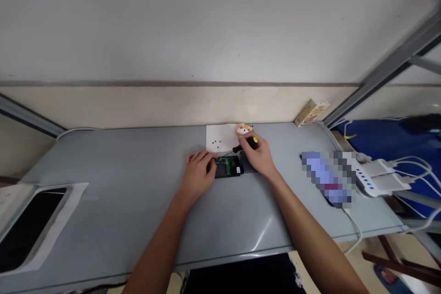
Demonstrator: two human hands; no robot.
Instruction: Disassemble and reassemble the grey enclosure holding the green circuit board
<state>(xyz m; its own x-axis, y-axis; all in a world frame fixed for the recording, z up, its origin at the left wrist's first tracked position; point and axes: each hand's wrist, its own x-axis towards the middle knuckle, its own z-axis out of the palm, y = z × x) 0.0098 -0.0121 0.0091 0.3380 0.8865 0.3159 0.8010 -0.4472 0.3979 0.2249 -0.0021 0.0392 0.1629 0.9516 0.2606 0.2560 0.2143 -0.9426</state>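
A small black case with a green circuit board lies on the grey table, near the middle. My left hand rests on the case's left end, fingers curled against it. My right hand is closed round a screwdriver with a black handle and yellow cap; its tip points down-left toward the board. Behind them lies a white sheet of paper with several tiny dark screws on it, and a small orange and white figure at its right edge.
A yellow carton leans at the wall, back right. A blurred-out object lies to the right, beside white chargers with cables. A rectangular dark opening is set in the table's left end. The wall runs close behind.
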